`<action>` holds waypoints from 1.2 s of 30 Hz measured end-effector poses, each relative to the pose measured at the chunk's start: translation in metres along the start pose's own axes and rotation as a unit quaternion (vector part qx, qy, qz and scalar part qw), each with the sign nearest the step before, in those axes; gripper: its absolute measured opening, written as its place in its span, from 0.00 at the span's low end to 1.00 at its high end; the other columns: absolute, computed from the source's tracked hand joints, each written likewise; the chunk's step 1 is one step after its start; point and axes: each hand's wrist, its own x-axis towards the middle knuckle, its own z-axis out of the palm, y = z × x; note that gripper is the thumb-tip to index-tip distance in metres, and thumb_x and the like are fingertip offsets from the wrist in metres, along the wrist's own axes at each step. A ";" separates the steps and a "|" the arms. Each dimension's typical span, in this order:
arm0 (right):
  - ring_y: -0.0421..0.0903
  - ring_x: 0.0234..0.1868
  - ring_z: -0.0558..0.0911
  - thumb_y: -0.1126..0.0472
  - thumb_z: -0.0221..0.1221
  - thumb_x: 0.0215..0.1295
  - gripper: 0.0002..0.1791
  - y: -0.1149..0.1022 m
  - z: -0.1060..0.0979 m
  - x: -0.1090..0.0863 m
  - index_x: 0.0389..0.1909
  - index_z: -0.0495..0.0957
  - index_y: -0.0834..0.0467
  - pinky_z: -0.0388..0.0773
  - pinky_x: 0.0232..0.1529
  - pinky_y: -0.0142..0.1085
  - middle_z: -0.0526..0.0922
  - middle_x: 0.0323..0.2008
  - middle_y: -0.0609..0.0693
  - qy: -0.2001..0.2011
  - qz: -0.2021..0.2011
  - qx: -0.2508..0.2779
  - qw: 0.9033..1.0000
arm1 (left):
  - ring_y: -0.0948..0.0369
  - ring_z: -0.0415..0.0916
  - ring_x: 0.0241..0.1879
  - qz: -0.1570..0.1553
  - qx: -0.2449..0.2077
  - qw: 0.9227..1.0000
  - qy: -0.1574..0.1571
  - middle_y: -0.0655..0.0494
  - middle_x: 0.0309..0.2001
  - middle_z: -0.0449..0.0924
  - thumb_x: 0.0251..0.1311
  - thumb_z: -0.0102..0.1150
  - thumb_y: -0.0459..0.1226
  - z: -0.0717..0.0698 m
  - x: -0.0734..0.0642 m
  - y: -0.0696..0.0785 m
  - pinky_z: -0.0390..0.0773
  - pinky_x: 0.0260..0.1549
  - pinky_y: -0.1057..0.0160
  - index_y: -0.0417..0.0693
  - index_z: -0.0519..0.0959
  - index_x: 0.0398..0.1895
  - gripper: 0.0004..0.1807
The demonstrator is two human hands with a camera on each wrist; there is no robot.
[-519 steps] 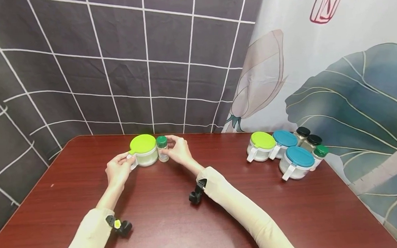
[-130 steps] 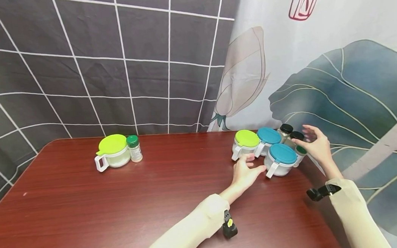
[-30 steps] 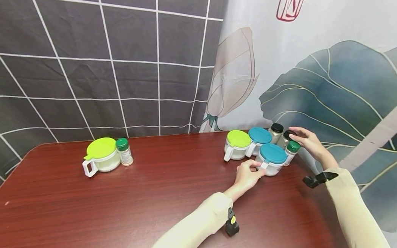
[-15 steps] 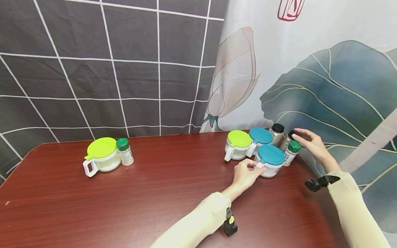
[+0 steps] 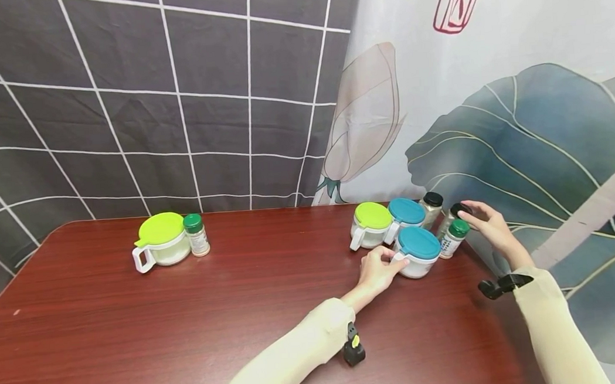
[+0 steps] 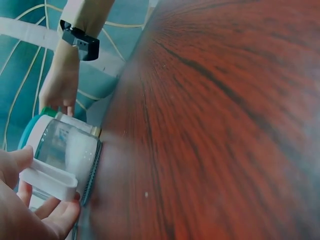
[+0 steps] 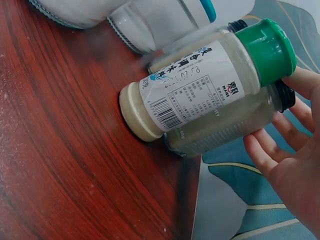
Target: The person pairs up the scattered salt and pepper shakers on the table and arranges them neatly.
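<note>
My left hand [image 5: 378,271] pinches the white handle of a clear seasoning jar with a blue lid [image 5: 419,244]. In the left wrist view, thumb and fingers are on either side of the handle [image 6: 48,179], and the jar's base is at the tabletop. My right hand [image 5: 492,227] pinches a black-capped spice jar [image 5: 449,223] near its cap, thumb in front and forefinger behind. The green-capped spice bottle [image 7: 195,87] stands before that jar and partly hides it in the right wrist view; the right thumb is close to the green cap.
A lime-lidded jar [image 5: 371,226], another blue-lidded jar [image 5: 406,212] and a second black-capped jar [image 5: 432,208] stand behind. Far left are a larger lime-lidded jar [image 5: 165,242] and a green-capped bottle [image 5: 197,237]. Curtains hang along the back and right edges of the red-brown table [image 5: 231,326].
Over the last second the front blue-lidded jar has shifted left and nearer with my left hand. The black-capped jar has moved slightly right with my right hand. Earlier, both hands were at the far-left pair.
</note>
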 end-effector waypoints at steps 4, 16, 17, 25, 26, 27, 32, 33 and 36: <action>0.68 0.72 0.53 0.46 0.51 0.71 0.35 -0.001 0.002 -0.003 0.71 0.56 0.59 0.66 0.64 0.56 0.52 0.71 0.71 0.013 0.000 0.009 1.000 | 0.68 0.80 0.29 -0.003 -0.003 1.000 -0.008 0.53 0.31 0.86 0.48 0.71 0.44 -0.004 0.001 -0.002 0.71 0.30 0.76 0.45 0.82 0.31 0.13; 0.53 0.66 0.64 0.46 0.53 0.69 0.34 0.005 0.004 -0.010 0.71 0.59 0.57 0.70 0.62 0.43 0.60 0.68 0.65 0.052 -0.011 -0.008 0.999 | 0.63 0.80 0.35 0.003 -0.004 1.000 -0.024 0.53 0.33 0.85 0.51 0.69 0.43 -0.017 -0.001 -0.004 0.71 0.33 0.74 0.45 0.80 0.31 0.12; 0.49 0.65 0.66 0.47 0.54 0.69 0.34 0.007 0.004 -0.011 0.71 0.59 0.57 0.70 0.62 0.43 0.64 0.66 0.61 0.051 -0.015 -0.009 0.999 | 0.63 0.81 0.36 0.003 -0.005 1.000 -0.025 0.53 0.34 0.85 0.52 0.69 0.42 -0.018 -0.001 -0.004 0.72 0.33 0.74 0.45 0.80 0.31 0.11; 0.15 0.41 0.69 0.60 0.61 0.64 0.33 0.019 0.004 -0.016 0.66 0.60 0.68 0.67 0.38 0.13 0.66 0.40 0.17 0.048 -0.082 0.001 0.995 | 0.63 0.81 0.38 0.006 -0.001 1.000 -0.022 0.53 0.34 0.85 0.54 0.68 0.41 -0.027 -0.001 -0.004 0.73 0.34 0.74 0.45 0.79 0.32 0.10; 0.15 0.41 0.68 0.61 0.61 0.64 0.34 0.019 0.004 -0.016 0.66 0.60 0.69 0.68 0.38 0.13 0.65 0.40 0.17 0.048 -0.082 0.001 0.995 | 0.63 0.81 0.37 0.007 -0.001 1.000 -0.022 0.53 0.34 0.85 0.54 0.67 0.40 -0.027 -0.001 -0.004 0.73 0.34 0.74 0.45 0.79 0.32 0.09; 0.15 0.41 0.68 0.61 0.62 0.63 0.35 0.019 0.005 -0.016 0.66 0.59 0.70 0.68 0.38 0.13 0.65 0.40 0.17 0.049 -0.080 -0.001 0.996 | 0.63 0.81 0.37 0.007 -0.002 1.000 -0.022 0.53 0.34 0.85 0.54 0.67 0.40 -0.028 -0.002 -0.003 0.73 0.34 0.75 0.45 0.79 0.32 0.09; 0.16 0.41 0.69 0.63 0.62 0.62 0.35 0.019 0.008 -0.016 0.66 0.59 0.71 0.68 0.38 0.13 0.66 0.39 0.17 0.062 -0.084 0.005 0.995 | 0.62 0.84 0.37 0.014 -0.012 1.000 -0.016 0.52 0.38 0.86 0.54 0.67 0.39 -0.027 -0.002 -0.002 0.76 0.33 0.75 0.44 0.82 0.40 0.12; 0.16 0.41 0.69 0.63 0.62 0.62 0.35 0.019 0.008 -0.015 0.66 0.60 0.71 0.68 0.38 0.13 0.67 0.39 0.17 0.065 -0.083 0.008 0.994 | 0.62 0.85 0.36 0.018 -0.013 1.000 -0.011 0.51 0.38 0.87 0.53 0.68 0.39 -0.026 -0.002 -0.002 0.77 0.33 0.75 0.44 0.83 0.41 0.13; 0.16 0.41 0.69 0.63 0.62 0.62 0.34 0.019 0.010 -0.015 0.66 0.60 0.70 0.68 0.37 0.13 0.67 0.38 0.17 0.075 -0.082 0.011 0.994 | 0.63 0.85 0.34 0.025 -0.004 1.000 0.007 0.52 0.38 0.87 0.51 0.69 0.40 -0.023 -0.002 -0.001 0.76 0.32 0.75 0.46 0.84 0.43 0.15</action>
